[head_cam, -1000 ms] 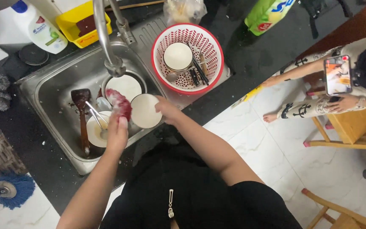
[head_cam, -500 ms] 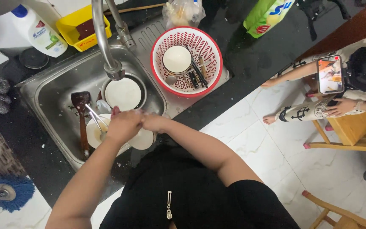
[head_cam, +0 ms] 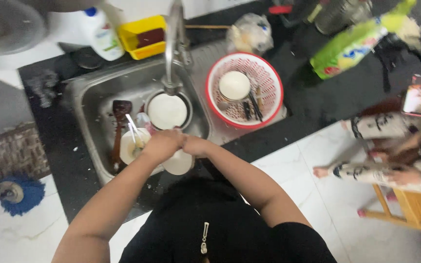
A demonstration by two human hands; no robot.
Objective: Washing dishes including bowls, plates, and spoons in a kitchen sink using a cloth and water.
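Note:
My left hand (head_cam: 163, 144) and my right hand (head_cam: 197, 145) meet over the front of the steel sink (head_cam: 81, 95). Between them is a small white bowl (head_cam: 179, 164), gripped by my right hand. My left hand is closed against it; the reddish scrub pad it held a second ago is hidden under the fingers. To the left stands a white bowl with utensils (head_cam: 131, 146), beside a dark wooden spoon (head_cam: 118, 124). Behind my hands, a dark pan holding a white plate (head_cam: 167, 111) sits under the faucet (head_cam: 172, 44).
A red basket (head_cam: 275, 104) with a white bowl (head_cam: 234, 85) and utensils stands right of the sink. Behind are a detergent bottle (head_cam: 101, 34), a yellow tub (head_cam: 142, 35) and a green bag (head_cam: 356, 46). A seated person (head_cam: 391, 170) holds a phone (head_cam: 419, 95). A blue mop (head_cam: 18, 195) lies left.
My left hand, holding the reddish scrub pad, came down and right to meet my right hand. The white bowl dropped toward the sink's front edge, and the pad went out of sight.

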